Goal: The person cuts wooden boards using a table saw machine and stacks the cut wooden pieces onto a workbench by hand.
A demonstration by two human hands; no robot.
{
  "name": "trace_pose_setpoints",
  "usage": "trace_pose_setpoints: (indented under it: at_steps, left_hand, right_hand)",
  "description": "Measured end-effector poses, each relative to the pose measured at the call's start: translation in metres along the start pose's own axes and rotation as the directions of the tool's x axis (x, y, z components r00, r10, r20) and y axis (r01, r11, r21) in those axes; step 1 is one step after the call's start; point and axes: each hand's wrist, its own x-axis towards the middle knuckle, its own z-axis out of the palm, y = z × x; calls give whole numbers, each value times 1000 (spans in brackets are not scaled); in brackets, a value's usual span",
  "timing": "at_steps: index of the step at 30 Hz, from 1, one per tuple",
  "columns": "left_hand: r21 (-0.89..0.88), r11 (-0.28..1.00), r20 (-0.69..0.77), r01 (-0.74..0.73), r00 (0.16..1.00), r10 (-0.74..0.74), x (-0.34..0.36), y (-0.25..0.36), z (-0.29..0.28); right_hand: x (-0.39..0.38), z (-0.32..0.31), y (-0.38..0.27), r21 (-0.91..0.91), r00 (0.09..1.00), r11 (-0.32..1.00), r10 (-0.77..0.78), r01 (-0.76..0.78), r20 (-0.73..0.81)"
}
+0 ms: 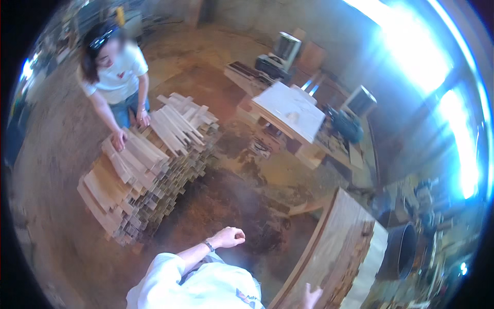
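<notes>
My left hand (229,237) hangs in front of my body above the dusty floor, its fingers curled in with nothing visible in them. A dark band circles that wrist. At the lower edge, my right hand (312,296) is partly in view with its fingers apart. It is over or beside a wooden workbench top (334,242); whether it touches the wood I cannot tell. Along the bench's right side runs a row of thin wood pieces (358,257). Ahead on the left stands a large stack of wooden slats (154,165).
Behind the stack, another person (116,77) in a white T-shirt rests both hands on the slats. Farther back stands a machine table with a pale top (288,109), near a green motor (348,126). A dark round bin (400,252) stands right of the bench.
</notes>
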Motion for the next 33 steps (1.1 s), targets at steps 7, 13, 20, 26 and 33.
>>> trace_pose_setpoints:
  at_steps: [7, 13, 20, 26, 33]
  left_hand:
    - [-68, 983, -358, -168, 924, 134, 28, -19, -74]
    - [-202, 976, -525, -80, 850, -39, 44, -33, -117]
    - [-173, 984, -809, 46, 563, -169, 95, -44, -190]
    - [-417, 898, -878, 140, 194, -438, 115, -64, -236]
    - [-664, 721, -736, 198, -3, -677, 161, -145, -308]
  right_hand:
    - [9, 146, -78, 17, 695, 984, -136, 176, 706]
    - [55, 232, -138, 48, 387, 914, -218, 403, 896]
    - [196, 266, -262, 14, 121, 607, -181, 794, 976]
    - [273, 304, -528, 409, 100, 416, -790, 812, 605]
    - [298, 379, -761, 508, 152, 361, -901, 782, 406]
